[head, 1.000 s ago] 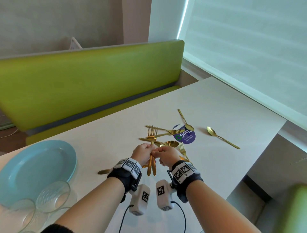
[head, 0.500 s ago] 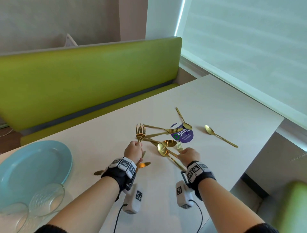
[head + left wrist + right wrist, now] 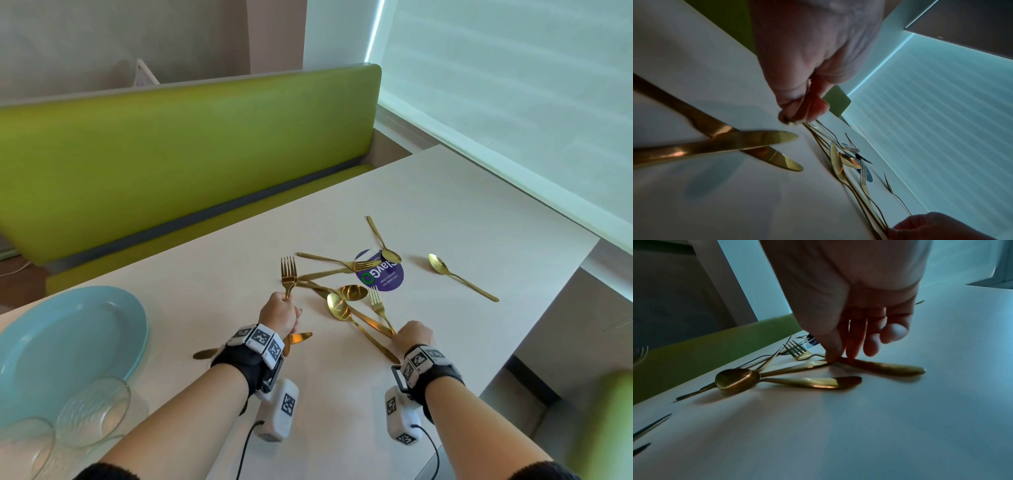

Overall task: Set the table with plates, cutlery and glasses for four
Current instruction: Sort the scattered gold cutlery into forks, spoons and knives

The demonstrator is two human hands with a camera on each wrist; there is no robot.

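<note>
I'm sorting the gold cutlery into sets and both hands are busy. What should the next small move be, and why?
Probably lift the right hand, pulling free the fork whose handle it pinches. The left hand already holds forks upright, and this one lies among crossed spoons on the table, so raise it slowly to avoid dragging them.

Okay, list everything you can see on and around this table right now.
table: one, white, centre
plate: one, light blue, near left
glasses: at least two, clear, beside the plate
cutlery pile: one, gold, mid-table
spoons: four, gold, in and right of the pile
knives: at least two, gold, crossed under the left wrist
sticker: one, purple, under the pile
bench: one, green, behind the table
left hand: grips forks
right hand: pinches a handle in the pile
</note>
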